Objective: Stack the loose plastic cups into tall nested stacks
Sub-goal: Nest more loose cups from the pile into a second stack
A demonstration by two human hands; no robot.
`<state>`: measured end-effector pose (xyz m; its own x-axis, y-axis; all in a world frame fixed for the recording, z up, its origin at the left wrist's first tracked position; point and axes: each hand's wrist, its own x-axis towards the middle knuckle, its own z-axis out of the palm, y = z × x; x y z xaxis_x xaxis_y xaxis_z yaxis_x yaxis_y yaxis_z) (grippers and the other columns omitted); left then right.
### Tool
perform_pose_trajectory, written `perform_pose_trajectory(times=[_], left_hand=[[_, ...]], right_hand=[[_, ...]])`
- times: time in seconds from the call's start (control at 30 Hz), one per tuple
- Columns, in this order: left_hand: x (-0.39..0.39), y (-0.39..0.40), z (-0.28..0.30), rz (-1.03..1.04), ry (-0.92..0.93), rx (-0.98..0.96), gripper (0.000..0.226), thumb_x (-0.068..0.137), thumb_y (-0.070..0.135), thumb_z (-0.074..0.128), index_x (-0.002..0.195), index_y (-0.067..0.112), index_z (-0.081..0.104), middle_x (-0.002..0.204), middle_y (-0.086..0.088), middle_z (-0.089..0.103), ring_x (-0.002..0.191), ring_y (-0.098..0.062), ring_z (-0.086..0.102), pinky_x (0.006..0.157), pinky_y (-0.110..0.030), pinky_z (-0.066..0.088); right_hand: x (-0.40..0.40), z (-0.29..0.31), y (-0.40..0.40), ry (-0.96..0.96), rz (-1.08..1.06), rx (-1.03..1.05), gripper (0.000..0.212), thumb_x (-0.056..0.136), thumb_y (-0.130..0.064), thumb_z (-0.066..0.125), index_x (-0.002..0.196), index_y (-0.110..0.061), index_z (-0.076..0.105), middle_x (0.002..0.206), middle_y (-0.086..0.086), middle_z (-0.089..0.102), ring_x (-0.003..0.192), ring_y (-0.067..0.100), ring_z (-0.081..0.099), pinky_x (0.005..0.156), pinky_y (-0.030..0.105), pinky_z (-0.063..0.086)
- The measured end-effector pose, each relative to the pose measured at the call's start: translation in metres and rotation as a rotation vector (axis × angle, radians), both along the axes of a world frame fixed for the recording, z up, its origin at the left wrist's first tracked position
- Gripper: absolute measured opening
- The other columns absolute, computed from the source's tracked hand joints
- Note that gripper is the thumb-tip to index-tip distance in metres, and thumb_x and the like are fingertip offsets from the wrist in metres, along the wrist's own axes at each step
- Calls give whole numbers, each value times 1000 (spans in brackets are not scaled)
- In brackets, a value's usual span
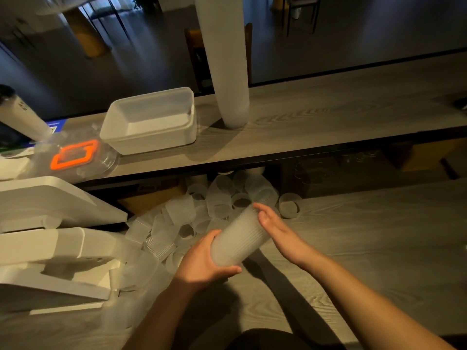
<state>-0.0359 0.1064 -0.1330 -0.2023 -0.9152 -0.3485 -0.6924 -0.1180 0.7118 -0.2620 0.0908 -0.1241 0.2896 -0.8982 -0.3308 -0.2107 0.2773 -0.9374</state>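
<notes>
frosted, ribbed nested stack (238, 242), tilted above the lower wooden surface (366, 236). gripped at its base by the left hand (204, 261), fingers curled round it; touched along the upper side by the right hand (275, 228), fingers straight and together. behind, loose translucent cups (214, 198) heaped; farther back, a tall white stack (227, 72) upright on the shelf.
</notes>
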Motion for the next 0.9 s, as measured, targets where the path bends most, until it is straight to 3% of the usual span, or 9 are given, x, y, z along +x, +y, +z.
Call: perform_pose_trajectory(times=[0.13, 0.23, 0.3, 0.43, 0.57, 0.7, 0.83, 0.9], left_hand=[[7, 0, -10, 57, -41, 4, 90, 53, 62, 86, 129, 43, 42, 120, 16, 52, 105, -7, 55, 83, -34, 57], [9, -1, -10, 110, -7, 13, 92, 54, 57, 88, 133, 38, 43, 119, 16, 52, 105, -6, 54, 85, -36, 56], [12, -2, -11, 137, 17, 21, 91, 58, 49, 91, 135, 38, 43, 120, 16, 52, 104, -5, 54, 81, -29, 54], [18, -4, -13, 205, 41, 41, 92, 57, 46, 92, 133, 41, 42, 116, 14, 55, 99, -5, 56, 71, -19, 47], [22, -4, -13, 224, 40, 43, 88, 57, 42, 93, 129, 44, 42, 112, 15, 56, 96, 0, 55, 66, -13, 43], [23, -1, -14, 237, 38, 44, 85, 59, 42, 93, 128, 43, 42, 112, 14, 56, 95, 0, 54, 67, -12, 40], [22, 0, -14, 227, 37, 49, 89, 58, 46, 92, 130, 43, 40, 118, 14, 53, 97, -2, 52, 69, -15, 42], [22, 0, -14, 208, 13, 40, 94, 56, 52, 91, 134, 40, 40, 120, 11, 53, 100, -5, 54, 70, -18, 44]], right_hand=[[3, -15, -21, 3, -284, -48, 59, 95, -63, 35, 145, -31, 41, 141, -10, 47, 131, 9, 45, 92, 17, 36], [0, -34, -47, 201, -506, -154, 52, 95, -52, 54, 140, -26, 46, 137, -6, 50, 128, 13, 49, 100, 31, 47], [-3, -45, -64, 377, -528, -191, 65, 91, -56, 59, 143, -21, 43, 141, 1, 47, 132, 18, 45, 106, 42, 45], [4, -52, -92, 605, -438, -143, 98, 79, -73, 62, 149, -11, 33, 147, 13, 43, 137, 29, 40, 108, 46, 43], [10, -63, -105, 709, -361, -68, 97, 80, -66, 68, 149, -7, 33, 146, 18, 45, 135, 33, 44, 104, 46, 47], [4, -65, -99, 552, -432, -20, 83, 86, -42, 72, 149, -8, 31, 139, 17, 51, 127, 33, 52, 98, 43, 50], [-12, -58, -78, 447, -570, -21, 72, 85, -46, 69, 142, -17, 37, 129, 10, 57, 119, 28, 56, 94, 49, 53], [-19, -50, -67, 289, -631, -6, 68, 87, -43, 71, 141, -20, 37, 126, 6, 56, 105, 18, 60, 83, 37, 57]])
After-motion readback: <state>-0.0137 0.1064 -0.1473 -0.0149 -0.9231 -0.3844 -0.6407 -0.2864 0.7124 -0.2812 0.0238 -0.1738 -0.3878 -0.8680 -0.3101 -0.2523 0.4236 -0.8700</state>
